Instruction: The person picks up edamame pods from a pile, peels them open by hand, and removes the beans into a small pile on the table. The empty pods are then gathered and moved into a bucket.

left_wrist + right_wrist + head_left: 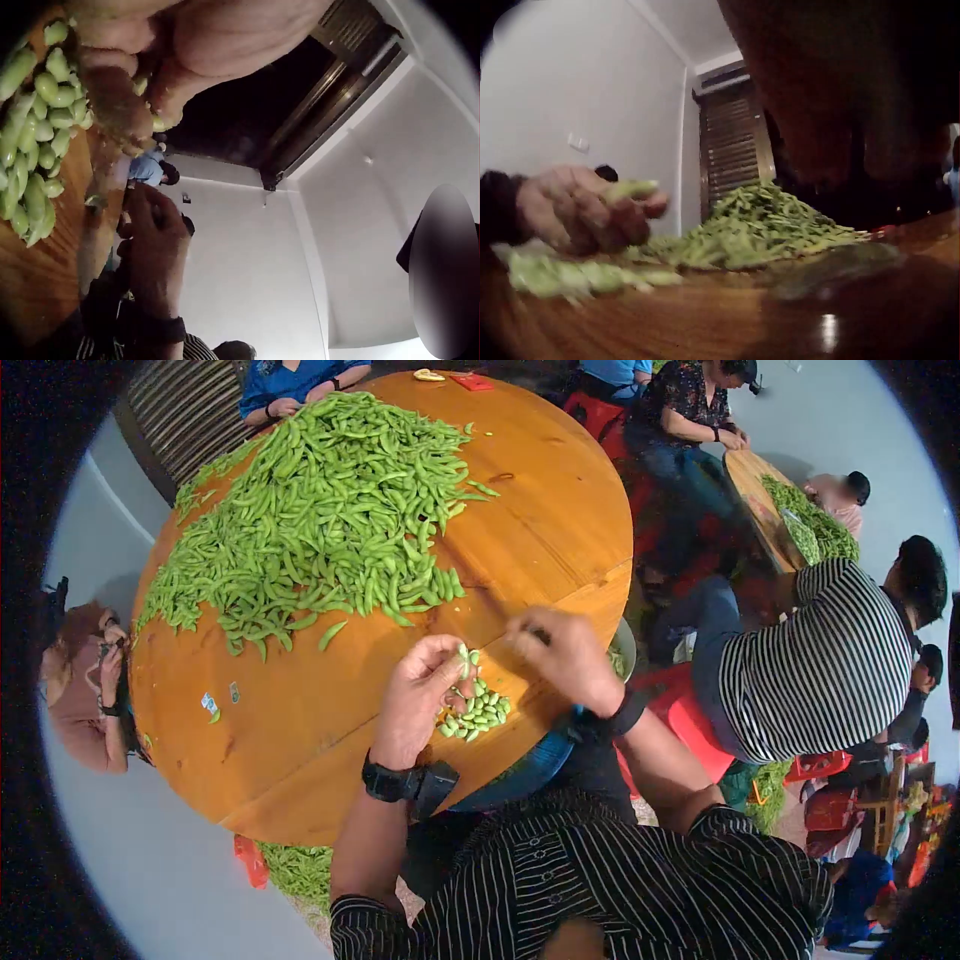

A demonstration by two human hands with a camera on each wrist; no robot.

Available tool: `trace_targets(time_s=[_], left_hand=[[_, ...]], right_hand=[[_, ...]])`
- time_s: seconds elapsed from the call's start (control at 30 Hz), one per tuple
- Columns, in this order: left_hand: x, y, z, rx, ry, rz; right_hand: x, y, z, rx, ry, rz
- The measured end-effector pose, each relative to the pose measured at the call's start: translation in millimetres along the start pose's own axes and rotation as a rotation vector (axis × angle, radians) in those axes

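Observation:
My left hand pinches a green soybean pod between thumb and fingertips, close over the wooden table. The pod sticks out past the fingertips in the right wrist view. Just below lies a small heap of plump green beans, glossy and pale in the left wrist view. My right hand is up near the table's right edge, apart from the left, blurred by motion. Its fingers are loosely bent, with no object visible in them. A blurred dark-green shape shows low over the tabletop.
A large mound of pods covers the table's far left. Two small packets lie at left. Beside the right edge is a bowl. A person in a striped shirt sits at right; others sit around, one at a second table.

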State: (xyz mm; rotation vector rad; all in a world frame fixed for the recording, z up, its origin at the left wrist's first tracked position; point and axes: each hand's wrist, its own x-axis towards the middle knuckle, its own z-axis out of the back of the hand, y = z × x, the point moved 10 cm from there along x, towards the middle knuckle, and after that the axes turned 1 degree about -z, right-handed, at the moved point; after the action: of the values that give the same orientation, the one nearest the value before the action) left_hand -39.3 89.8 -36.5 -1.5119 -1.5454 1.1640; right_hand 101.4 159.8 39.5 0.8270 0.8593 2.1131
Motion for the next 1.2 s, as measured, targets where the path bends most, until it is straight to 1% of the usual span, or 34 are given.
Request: trace_targets(time_s=[0.07, 0.1, 0.17, 0.2, 0.27, 0.33, 0.4, 0.43, 0.5, 0.63, 0.7, 0.73, 0.8, 0.83, 0.9, 1.03, 1.1, 1.13, 1.2], left_hand=[[-1, 2, 3, -0.028, 0.013, 0.013], [-1, 4, 4, -0.051, 0.021, 0.027], [-1, 7, 5, -0.049, 0.028, 0.032], [-1, 8, 5, -0.044, 0.030, 0.033], [1, 9, 6, -0.027, 0.032, 0.034], [2, 7, 5, -0.010, 0.027, 0.031], [-1, -1, 3, 0.133, -0.012, -0.008], [-2, -2, 1, 0.131, -0.013, -0.007], [-4, -1, -1, 0.186, -0.020, -0.007], [-1, 1, 1, 0.203, -0.015, -0.025], [0, 4, 4, 0.262, -0.030, 0.003], [0, 6, 4, 0.265, -0.027, 0.007], [0, 4, 5, 0.245, -0.029, -0.033], [0, 4, 4, 0.248, -0.022, -0.032], [0, 1, 9, 0.308, -0.088, -0.050], [3, 8, 16, 0.293, -0.072, -0.051], [5, 11, 13, 0.272, -0.013, -0.034], [5, 10, 12, 0.273, -0.013, -0.034], [4, 7, 13, 0.253, -0.051, -0.012]], right_hand=[[-13, -3, -32, 0.242, 0.148, -0.199], [-13, 0, -38, 0.237, 0.145, -0.201], [-19, -1, -53, 0.388, 0.189, -0.276], [-19, -2, -55, 0.385, 0.186, -0.281], [-23, -13, -63, 0.495, 0.226, -0.419], [-21, -18, -67, 0.498, 0.236, -0.413], [-13, -7, -60, 0.472, 0.158, -0.223], [-11, -9, -61, 0.471, 0.160, -0.224], [-6, -4, -53, 0.258, 0.093, -0.115], [-2, -4, -57, 0.170, 0.115, -0.159], [0, -3, -61, -0.009, 0.154, -0.137], [1, -2, -61, -0.006, 0.152, -0.141], [4, 10, -56, -0.093, 0.094, -0.041], [4, 9, -59, -0.093, 0.088, -0.045], [5, 16, -60, -0.107, 0.026, 0.087], [6, 6, -63, -0.108, 0.067, 0.081], [7, 0, -63, 0.006, 0.123, 0.032], [7, 2, -60, 0.006, 0.123, 0.032], [4, -12, -62, 0.225, 0.197, -0.183]])
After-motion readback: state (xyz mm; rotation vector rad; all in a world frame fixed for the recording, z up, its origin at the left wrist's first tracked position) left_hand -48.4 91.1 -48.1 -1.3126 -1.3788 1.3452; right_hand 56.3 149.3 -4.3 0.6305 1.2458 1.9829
